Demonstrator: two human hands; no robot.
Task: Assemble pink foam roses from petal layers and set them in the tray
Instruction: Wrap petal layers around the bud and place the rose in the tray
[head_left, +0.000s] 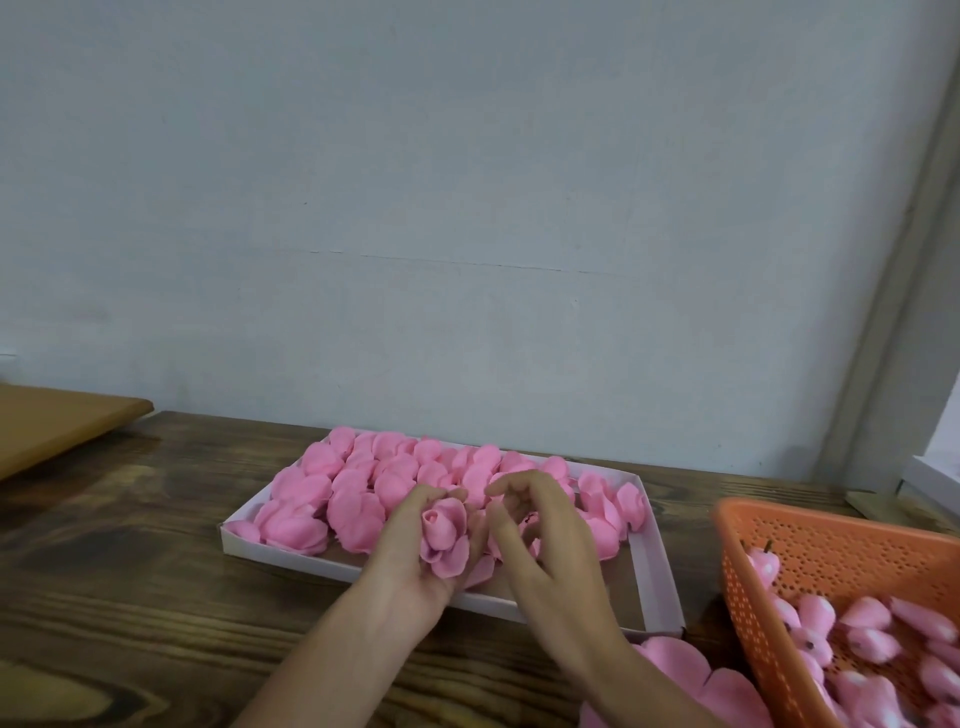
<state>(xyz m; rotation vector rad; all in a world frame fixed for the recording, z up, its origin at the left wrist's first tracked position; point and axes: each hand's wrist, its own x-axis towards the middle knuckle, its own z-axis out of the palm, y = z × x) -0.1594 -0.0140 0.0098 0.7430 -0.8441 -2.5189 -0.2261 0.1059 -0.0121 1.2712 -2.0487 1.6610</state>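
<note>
A tan board (57, 426) shows far left of the dark wooden table (130, 571).

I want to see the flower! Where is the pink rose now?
Head view, low centre: the left hand holds the pink rose over the white tray, beside the right hand.

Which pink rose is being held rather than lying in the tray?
The rose gripped in the left hand, over the near edge of the tray, bud centre showing; the other roses lie packed inside it.
</note>
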